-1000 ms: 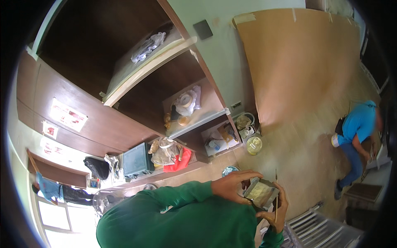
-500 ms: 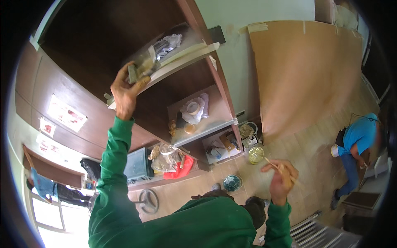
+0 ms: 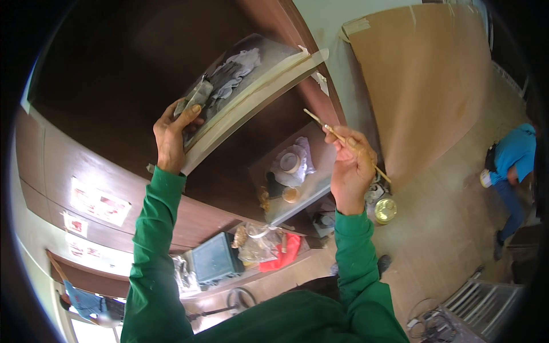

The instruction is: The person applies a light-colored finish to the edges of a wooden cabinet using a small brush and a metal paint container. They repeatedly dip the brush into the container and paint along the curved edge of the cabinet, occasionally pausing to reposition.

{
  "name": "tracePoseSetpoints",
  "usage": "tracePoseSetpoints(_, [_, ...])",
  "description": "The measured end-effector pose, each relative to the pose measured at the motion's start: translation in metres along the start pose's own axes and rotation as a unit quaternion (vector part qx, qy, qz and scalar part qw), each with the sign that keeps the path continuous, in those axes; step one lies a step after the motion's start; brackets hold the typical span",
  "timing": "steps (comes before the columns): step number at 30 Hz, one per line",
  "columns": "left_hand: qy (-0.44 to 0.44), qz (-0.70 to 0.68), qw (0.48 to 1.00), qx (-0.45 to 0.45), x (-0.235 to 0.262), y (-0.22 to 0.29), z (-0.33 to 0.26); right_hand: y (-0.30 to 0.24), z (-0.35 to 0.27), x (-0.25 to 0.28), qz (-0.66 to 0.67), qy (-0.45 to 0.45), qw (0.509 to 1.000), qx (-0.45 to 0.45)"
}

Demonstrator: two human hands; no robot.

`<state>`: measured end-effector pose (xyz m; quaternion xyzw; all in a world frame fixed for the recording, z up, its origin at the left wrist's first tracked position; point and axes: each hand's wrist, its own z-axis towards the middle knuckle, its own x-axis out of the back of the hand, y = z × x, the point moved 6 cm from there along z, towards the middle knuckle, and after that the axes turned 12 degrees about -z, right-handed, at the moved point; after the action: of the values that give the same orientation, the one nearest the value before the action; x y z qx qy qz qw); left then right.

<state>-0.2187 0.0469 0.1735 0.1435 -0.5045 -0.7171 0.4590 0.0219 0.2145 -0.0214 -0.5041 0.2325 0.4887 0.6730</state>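
Note:
My left hand [image 3: 174,131] is closed around a small greyish block-shaped thing [image 3: 198,96] above the upper shelf of a dark brown cabinet. Its exact kind is unclear. Beyond it on the shelf lie crumpled grey and white cloths [image 3: 237,68]. Pale masking tape [image 3: 263,94] runs along that shelf's front edge. In my right hand [image 3: 353,163], a thin paintbrush [image 3: 318,119] is pinched between the fingers, its tip pointing up and left toward the taped edge but apart from it.
On the lower shelf sit a white round roll [image 3: 290,163] on a white cloth and a tan roll [image 3: 291,195]. Below are a teal box [image 3: 214,258], a red bag [image 3: 280,254] and a yellowish container [image 3: 385,211]. A metal ladder [image 3: 474,306] and a person in blue [image 3: 512,154] are rightward.
My right hand has come up and left with the paintbrush, from above the floor to before the cabinet. My left hand stays at the upper shelf with its block tilted differently. The view has shifted.

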Motion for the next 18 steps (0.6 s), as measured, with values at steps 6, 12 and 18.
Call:
tracePoseSetpoints(6, [0.010, -0.011, 1.000, -0.027, 0.000, -0.001, -0.007, 0.054, 0.020, 0.007, 0.066, 0.056, 0.996, 0.031])
tracePoseSetpoints(12, [0.007, 0.002, 0.999, -0.042, 0.000, 0.000, -0.006, 0.062, 0.030, 0.009, 0.034, 0.070, 0.994, 0.078])
tracePoseSetpoints(18, [-0.001, 0.027, 0.998, -0.053, -0.006, 0.003, -0.008, 0.067, 0.037, 0.003, 0.049, 0.033, 0.993, 0.097])
